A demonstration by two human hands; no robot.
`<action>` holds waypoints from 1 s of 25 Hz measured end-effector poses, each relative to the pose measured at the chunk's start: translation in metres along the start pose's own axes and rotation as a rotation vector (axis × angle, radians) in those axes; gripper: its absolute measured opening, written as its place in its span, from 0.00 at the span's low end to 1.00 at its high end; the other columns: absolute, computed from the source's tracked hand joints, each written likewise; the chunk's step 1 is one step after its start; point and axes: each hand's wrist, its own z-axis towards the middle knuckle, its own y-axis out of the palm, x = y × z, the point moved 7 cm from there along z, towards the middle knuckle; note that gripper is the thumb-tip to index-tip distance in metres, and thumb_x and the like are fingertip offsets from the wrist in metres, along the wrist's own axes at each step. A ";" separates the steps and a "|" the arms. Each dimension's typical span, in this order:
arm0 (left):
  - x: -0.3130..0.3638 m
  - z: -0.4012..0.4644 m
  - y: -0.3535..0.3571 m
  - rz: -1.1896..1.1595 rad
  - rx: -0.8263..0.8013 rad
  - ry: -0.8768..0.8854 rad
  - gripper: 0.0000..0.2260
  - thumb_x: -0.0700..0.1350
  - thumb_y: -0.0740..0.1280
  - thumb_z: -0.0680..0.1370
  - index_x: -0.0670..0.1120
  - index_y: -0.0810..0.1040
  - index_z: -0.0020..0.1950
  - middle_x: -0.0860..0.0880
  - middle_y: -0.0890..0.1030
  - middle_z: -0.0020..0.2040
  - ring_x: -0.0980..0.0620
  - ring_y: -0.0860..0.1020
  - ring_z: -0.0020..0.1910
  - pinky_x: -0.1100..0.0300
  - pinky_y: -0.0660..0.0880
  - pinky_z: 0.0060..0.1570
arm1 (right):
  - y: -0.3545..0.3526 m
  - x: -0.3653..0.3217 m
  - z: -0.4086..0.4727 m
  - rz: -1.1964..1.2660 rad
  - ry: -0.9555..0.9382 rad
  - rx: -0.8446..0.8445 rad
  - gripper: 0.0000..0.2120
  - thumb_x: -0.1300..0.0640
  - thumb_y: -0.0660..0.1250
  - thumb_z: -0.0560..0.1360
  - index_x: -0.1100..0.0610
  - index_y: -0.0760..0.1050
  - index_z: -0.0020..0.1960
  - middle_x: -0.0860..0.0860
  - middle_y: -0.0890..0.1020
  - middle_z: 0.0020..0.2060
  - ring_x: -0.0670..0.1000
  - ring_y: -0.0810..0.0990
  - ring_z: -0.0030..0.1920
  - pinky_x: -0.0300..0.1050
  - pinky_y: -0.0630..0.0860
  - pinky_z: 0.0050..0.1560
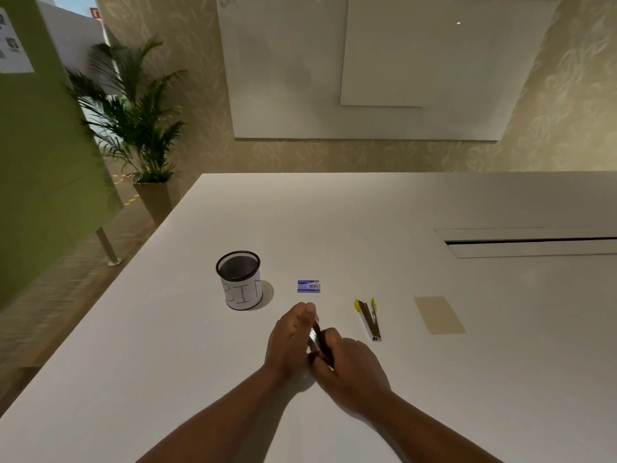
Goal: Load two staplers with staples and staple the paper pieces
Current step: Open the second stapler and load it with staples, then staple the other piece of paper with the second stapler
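Item: dark stapler, gripped between left hand and right hand above the worktop's near middle. Staple box just beyond. Advice: brace base, open the magazine fully before loading

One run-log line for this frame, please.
both hands grip dark stapler | yellow stapler lies open | staple box shut | paper unstapled
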 end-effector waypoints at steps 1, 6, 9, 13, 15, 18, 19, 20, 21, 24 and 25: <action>0.001 -0.001 0.000 -0.004 0.003 -0.001 0.15 0.58 0.65 0.75 0.45 0.73 0.44 0.45 0.70 0.36 0.41 0.68 0.40 0.46 0.70 0.39 | -0.004 0.003 -0.001 0.030 0.043 0.032 0.07 0.40 0.58 0.75 0.41 0.63 0.44 0.45 0.76 0.31 0.49 0.76 0.32 0.49 0.74 0.32; 0.032 0.006 0.008 0.348 0.017 0.098 0.13 0.54 0.57 0.83 0.51 0.76 0.45 0.54 0.79 0.37 0.48 0.78 0.42 0.53 0.72 0.44 | -0.044 0.029 -0.010 0.320 0.257 0.320 0.09 0.47 0.58 0.69 0.39 0.68 0.49 0.35 0.84 0.49 0.40 0.81 0.46 0.39 0.77 0.43; 0.062 0.014 0.043 0.497 0.011 0.190 0.10 0.51 0.61 0.83 0.52 0.74 0.42 0.55 0.79 0.36 0.55 0.78 0.38 0.57 0.70 0.37 | -0.079 0.057 -0.009 0.434 0.335 0.469 0.08 0.52 0.59 0.70 0.39 0.66 0.45 0.35 0.82 0.41 0.40 0.77 0.40 0.36 0.69 0.37; 0.081 0.021 0.118 0.664 -0.228 0.312 0.03 0.52 0.68 0.78 0.55 0.77 0.50 0.54 0.81 0.51 0.55 0.78 0.45 0.57 0.74 0.46 | -0.124 0.115 -0.022 0.449 0.519 0.601 0.04 0.53 0.60 0.69 0.44 0.68 0.42 0.40 0.79 0.36 0.46 0.72 0.35 0.36 0.65 0.34; 0.075 0.024 0.156 0.764 -0.376 0.330 0.18 0.55 0.71 0.77 0.53 0.75 0.65 0.53 0.78 0.64 0.53 0.78 0.57 0.56 0.74 0.56 | -0.138 0.144 -0.031 0.450 0.620 0.632 0.06 0.55 0.64 0.72 0.50 0.67 0.40 0.45 0.76 0.31 0.48 0.72 0.32 0.43 0.66 0.32; 0.070 0.028 0.206 0.825 -0.507 0.343 0.39 0.57 0.76 0.73 0.50 0.63 0.79 0.49 0.71 0.75 0.50 0.71 0.72 0.55 0.69 0.68 | -0.145 0.188 -0.038 0.594 0.741 0.564 0.08 0.57 0.65 0.77 0.55 0.69 0.41 0.49 0.76 0.31 0.52 0.72 0.32 0.48 0.67 0.34; 0.068 0.033 0.220 0.843 -0.537 0.336 0.42 0.57 0.76 0.72 0.49 0.60 0.81 0.48 0.69 0.77 0.49 0.69 0.74 0.55 0.68 0.69 | -0.143 0.198 -0.041 0.716 0.753 0.535 0.07 0.58 0.65 0.78 0.56 0.70 0.42 0.50 0.77 0.32 0.51 0.72 0.31 0.46 0.69 0.33; 0.065 0.037 0.232 0.879 -0.564 0.322 0.45 0.58 0.77 0.71 0.48 0.58 0.81 0.47 0.67 0.78 0.48 0.68 0.75 0.54 0.67 0.70 | -0.140 0.205 -0.044 0.844 0.758 0.516 0.06 0.58 0.64 0.79 0.56 0.71 0.44 0.52 0.77 0.32 0.50 0.72 0.30 0.44 0.69 0.30; 0.062 0.040 0.243 0.929 -0.585 0.317 0.47 0.60 0.76 0.71 0.48 0.56 0.82 0.47 0.67 0.79 0.47 0.68 0.76 0.52 0.68 0.71 | -0.138 0.210 -0.049 0.953 0.754 0.514 0.06 0.59 0.63 0.80 0.56 0.70 0.45 0.52 0.77 0.32 0.49 0.72 0.27 0.42 0.67 0.27; 0.049 0.048 0.260 1.081 -0.634 0.295 0.49 0.65 0.75 0.69 0.50 0.54 0.81 0.46 0.71 0.75 0.44 0.72 0.72 0.49 0.73 0.65 | -0.140 0.218 -0.059 1.125 0.705 0.566 0.09 0.59 0.62 0.83 0.56 0.70 0.44 0.54 0.77 0.32 0.48 0.71 0.26 0.41 0.64 0.26; 0.043 0.048 0.262 1.119 -0.649 0.284 0.49 0.65 0.74 0.69 0.50 0.52 0.81 0.46 0.73 0.74 0.43 0.74 0.69 0.50 0.73 0.62 | -0.141 0.219 -0.061 1.165 0.693 0.588 0.10 0.59 0.61 0.83 0.56 0.70 0.42 0.55 0.77 0.32 0.48 0.71 0.26 0.41 0.64 0.26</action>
